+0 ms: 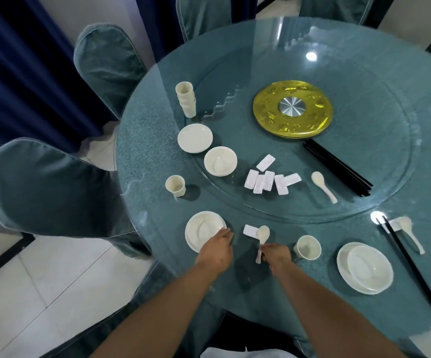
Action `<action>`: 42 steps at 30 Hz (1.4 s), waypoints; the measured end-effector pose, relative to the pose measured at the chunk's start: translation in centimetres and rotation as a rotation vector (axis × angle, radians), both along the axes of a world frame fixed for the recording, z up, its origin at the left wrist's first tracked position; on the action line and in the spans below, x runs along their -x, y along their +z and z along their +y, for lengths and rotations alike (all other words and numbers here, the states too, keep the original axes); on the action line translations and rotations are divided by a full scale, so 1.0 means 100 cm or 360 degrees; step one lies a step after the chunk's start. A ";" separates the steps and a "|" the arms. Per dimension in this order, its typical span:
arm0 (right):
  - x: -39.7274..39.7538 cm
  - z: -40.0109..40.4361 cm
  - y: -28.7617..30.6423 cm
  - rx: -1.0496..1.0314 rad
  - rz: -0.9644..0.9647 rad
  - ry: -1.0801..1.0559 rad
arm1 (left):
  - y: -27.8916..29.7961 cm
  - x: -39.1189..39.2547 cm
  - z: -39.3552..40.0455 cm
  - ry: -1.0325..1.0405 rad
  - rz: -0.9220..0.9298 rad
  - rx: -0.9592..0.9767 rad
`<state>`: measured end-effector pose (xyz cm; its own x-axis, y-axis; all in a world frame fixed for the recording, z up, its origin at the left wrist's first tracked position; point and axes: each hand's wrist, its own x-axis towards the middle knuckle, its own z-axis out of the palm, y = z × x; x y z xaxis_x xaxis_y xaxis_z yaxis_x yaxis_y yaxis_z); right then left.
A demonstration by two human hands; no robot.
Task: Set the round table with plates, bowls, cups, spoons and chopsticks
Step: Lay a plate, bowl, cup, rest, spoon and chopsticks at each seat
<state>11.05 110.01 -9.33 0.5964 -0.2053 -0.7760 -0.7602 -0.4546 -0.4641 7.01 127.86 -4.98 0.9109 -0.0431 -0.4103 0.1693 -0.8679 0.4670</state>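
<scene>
Spoons: four; loose cups: two

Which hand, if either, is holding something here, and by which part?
The right hand pinches a white spoon by its handle, the spoon's bowl over the white rest. The left hand holds nothing; its fingers touch the rim of the plate.

I see a cream ceramic spoon low in the centre of the frame, its bowl resting on a small white rectangular rest; left of it sits a cream bowl on a plate, right a cream cup.
</scene>
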 end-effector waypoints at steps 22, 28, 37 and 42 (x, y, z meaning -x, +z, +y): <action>-0.014 0.001 0.044 0.0111 -0.0031 0.0164 | 0.023 -0.027 -0.007 -0.0054 0.0096 -0.0036; -0.051 -0.011 0.076 0.0152 -0.0244 0.0156 | 0.040 -0.072 -0.028 -0.0150 0.0113 -0.0051; -0.095 -0.072 0.094 0.0308 -0.0289 0.0184 | 0.034 -0.126 -0.081 -0.0370 0.0299 -0.0124; -0.118 -0.103 0.093 0.0529 -0.0320 0.0233 | 0.023 -0.155 -0.116 -0.0543 0.0311 -0.0199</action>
